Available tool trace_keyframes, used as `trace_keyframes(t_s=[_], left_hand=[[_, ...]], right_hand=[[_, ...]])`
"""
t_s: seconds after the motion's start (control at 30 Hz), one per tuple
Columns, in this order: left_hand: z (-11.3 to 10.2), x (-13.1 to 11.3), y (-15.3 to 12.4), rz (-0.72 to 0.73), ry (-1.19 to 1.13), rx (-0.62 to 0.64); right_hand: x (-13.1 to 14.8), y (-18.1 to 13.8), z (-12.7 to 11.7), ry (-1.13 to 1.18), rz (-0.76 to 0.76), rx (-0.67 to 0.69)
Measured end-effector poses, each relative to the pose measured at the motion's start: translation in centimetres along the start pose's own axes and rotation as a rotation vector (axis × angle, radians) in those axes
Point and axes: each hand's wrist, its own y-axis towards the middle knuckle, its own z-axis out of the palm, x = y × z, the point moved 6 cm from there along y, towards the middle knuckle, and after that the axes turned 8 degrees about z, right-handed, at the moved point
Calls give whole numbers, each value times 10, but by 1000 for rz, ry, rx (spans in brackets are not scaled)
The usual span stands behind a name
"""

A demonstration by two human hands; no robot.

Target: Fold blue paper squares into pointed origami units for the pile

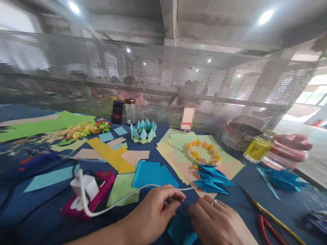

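A blue piece of paper [182,228] lies low in the view between my two hands, partly covered by them. My left hand [159,211] is closed at its upper left, fingers curled toward the thumb; whatever sits in the pinch is hidden. With fingers bent and a ring on one, my right hand [217,217] closes over the paper's right edge. Just beyond the hands rests a cluster of folded blue paper points [213,179]. A ring of folded yellow and orange paper [203,152] lies behind that cluster.
Scissors [268,224] and another blue folded cluster [283,178] lie right, near a yellow-labelled bottle [258,148]. A white cable [122,200] runs from a plug on a magenta power strip [102,190]. Flat blue sheets [153,174] and a light-blue paper crown [143,132] are beyond.
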Motion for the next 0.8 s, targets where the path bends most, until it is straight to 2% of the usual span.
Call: trace_keyframes(t_s=[0.13,0.2,0.3,0.53,0.7,0.8], left_hand=[[-2,0,3,-20,-47,32],[-1,-4,2,18,-25,53],[-1,-15,-4,169,87,49],[0,-41,-20,681,558,-83],[3,-53,-27,816,677,-58],[7,-53,-32,855,734,-37]], right_hand=[[2,11,-19,73,-31,-94],[1,12,-22,114,-30,-119],[0,11,-21,170,-25,-135],[3,10,-18,281,-47,-141],[5,8,-16,339,-104,-115],[0,7,-14,363,-71,-79]])
